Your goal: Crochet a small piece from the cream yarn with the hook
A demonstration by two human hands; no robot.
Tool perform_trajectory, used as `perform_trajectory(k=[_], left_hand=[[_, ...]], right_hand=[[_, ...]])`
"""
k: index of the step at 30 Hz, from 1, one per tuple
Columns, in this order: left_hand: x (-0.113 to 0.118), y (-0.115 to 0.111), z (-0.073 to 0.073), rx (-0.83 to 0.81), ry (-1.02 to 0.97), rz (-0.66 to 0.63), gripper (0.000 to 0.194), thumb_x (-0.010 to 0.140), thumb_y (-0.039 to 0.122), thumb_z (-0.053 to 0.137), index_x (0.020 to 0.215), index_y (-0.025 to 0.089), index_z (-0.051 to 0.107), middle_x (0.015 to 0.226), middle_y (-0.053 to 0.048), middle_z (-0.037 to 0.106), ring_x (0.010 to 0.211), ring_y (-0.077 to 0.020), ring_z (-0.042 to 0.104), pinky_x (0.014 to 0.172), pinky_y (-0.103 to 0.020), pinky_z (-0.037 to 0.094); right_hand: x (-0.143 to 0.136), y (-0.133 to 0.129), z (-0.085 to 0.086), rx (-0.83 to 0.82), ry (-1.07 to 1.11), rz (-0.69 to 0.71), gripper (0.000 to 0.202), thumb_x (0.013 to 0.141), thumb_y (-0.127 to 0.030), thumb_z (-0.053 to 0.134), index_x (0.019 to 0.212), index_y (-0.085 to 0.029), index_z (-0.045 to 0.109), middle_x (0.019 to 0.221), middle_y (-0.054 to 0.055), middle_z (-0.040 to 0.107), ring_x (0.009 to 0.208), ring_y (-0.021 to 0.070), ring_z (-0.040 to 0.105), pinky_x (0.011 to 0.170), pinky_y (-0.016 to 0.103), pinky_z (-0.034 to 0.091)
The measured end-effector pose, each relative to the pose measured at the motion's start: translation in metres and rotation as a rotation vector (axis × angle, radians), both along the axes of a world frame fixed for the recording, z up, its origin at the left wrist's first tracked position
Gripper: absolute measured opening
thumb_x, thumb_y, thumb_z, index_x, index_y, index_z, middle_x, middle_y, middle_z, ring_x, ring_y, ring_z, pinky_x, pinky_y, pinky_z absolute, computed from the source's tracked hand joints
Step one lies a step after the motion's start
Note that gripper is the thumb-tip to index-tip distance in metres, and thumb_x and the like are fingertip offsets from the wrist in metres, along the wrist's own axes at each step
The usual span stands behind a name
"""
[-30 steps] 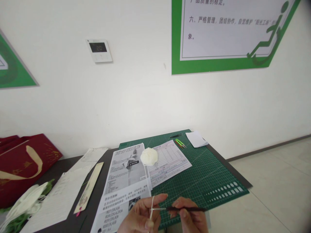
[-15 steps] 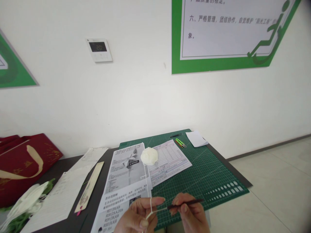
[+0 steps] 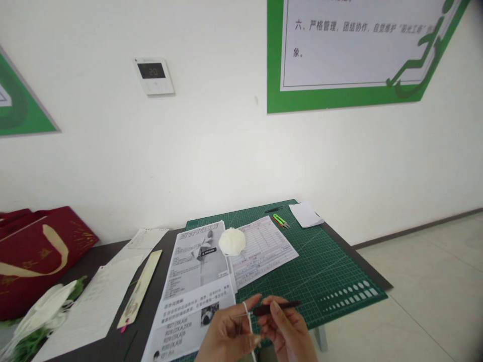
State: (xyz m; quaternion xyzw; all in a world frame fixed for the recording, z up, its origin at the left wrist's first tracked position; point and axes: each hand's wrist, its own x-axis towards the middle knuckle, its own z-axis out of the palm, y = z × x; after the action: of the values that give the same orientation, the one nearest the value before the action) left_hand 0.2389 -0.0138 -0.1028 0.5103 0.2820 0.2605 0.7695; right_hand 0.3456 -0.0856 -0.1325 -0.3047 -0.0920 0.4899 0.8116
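Note:
At the bottom centre, my left hand (image 3: 230, 334) pinches a strand of white yarn (image 3: 249, 318) that loops over its raised index finger. My right hand (image 3: 285, 329) grips a crochet hook with a dark red-brown handle (image 3: 281, 307); its thin metal end reaches left to the yarn by my left index finger. The two hands are close together over the near edge of the green cutting mat (image 3: 320, 266). Behind them a white ball of yarn (image 3: 232, 242) rests on the printed sheets, with a strand running down from it towards my left hand.
Printed pattern sheets (image 3: 199, 261) and a form (image 3: 264, 246) lie on the mat. Green snips (image 3: 280, 220) and folded white paper (image 3: 305, 214) are at the back. Left are a bookmark (image 3: 140, 289), handwritten sheets (image 3: 90, 301), white flowers (image 3: 47, 306) and a red bag (image 3: 41, 251).
Both hands have come closer together. My left hand has moved right, and the hook in my right hand has shifted left, its metal end now at my left index finger.

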Motion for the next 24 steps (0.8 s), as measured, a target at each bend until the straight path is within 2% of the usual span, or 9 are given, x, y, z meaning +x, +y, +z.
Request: perform_trajectory(k=[5,10,14,19,24], left_hand=[[-0.003,0.002,-0.005,-0.099,0.000,-0.016,0.057,0.047,0.011,0.080,0.102,0.023,0.069,0.051,0.004,0.049,0.049,-0.0093,0.041,0.050,-0.023,0.029],[-0.005,0.009,-0.001,-0.042,0.041,0.057,0.066,0.048,0.008,0.079,0.109,0.028,0.064,0.050,0.007,0.046,0.049,-0.0074,0.037,0.049,-0.021,0.029],[-0.003,0.009,0.003,-0.085,0.049,0.002,0.068,0.047,0.009,0.079,0.110,0.029,0.064,0.050,0.006,0.051,0.048,-0.0078,0.040,0.048,-0.021,0.028],[-0.001,0.005,0.002,-0.121,0.015,-0.048,0.055,0.043,0.011,0.080,0.097,0.023,0.071,0.047,0.005,0.051,0.046,-0.0080,0.040,0.050,-0.022,0.028],[0.001,0.004,0.004,-0.165,0.010,-0.043,0.064,0.044,0.008,0.077,0.106,0.024,0.067,0.046,0.005,0.053,0.047,-0.0084,0.040,0.048,-0.021,0.026]], right_hand=[[0.002,0.001,-0.004,0.011,-0.034,-0.006,0.021,0.067,-0.032,0.075,0.075,-0.013,0.071,0.058,0.005,0.071,0.047,0.0111,0.061,0.047,0.020,0.050],[0.003,0.000,-0.007,0.027,-0.086,0.045,0.023,0.070,-0.033,0.073,0.077,-0.011,0.070,0.059,0.007,0.071,0.045,0.0097,0.059,0.043,0.018,0.046],[0.005,0.000,-0.007,0.021,-0.055,0.051,0.023,0.070,-0.032,0.073,0.078,-0.012,0.070,0.059,0.007,0.071,0.046,0.0090,0.059,0.045,0.018,0.046],[0.008,0.001,-0.005,0.026,0.002,0.019,0.021,0.067,-0.032,0.075,0.076,-0.013,0.071,0.056,0.005,0.070,0.047,0.0085,0.059,0.047,0.016,0.047],[0.008,0.002,-0.004,0.004,-0.026,-0.010,0.025,0.065,-0.033,0.076,0.075,-0.011,0.071,0.056,0.007,0.070,0.046,0.0095,0.059,0.045,0.017,0.047]])
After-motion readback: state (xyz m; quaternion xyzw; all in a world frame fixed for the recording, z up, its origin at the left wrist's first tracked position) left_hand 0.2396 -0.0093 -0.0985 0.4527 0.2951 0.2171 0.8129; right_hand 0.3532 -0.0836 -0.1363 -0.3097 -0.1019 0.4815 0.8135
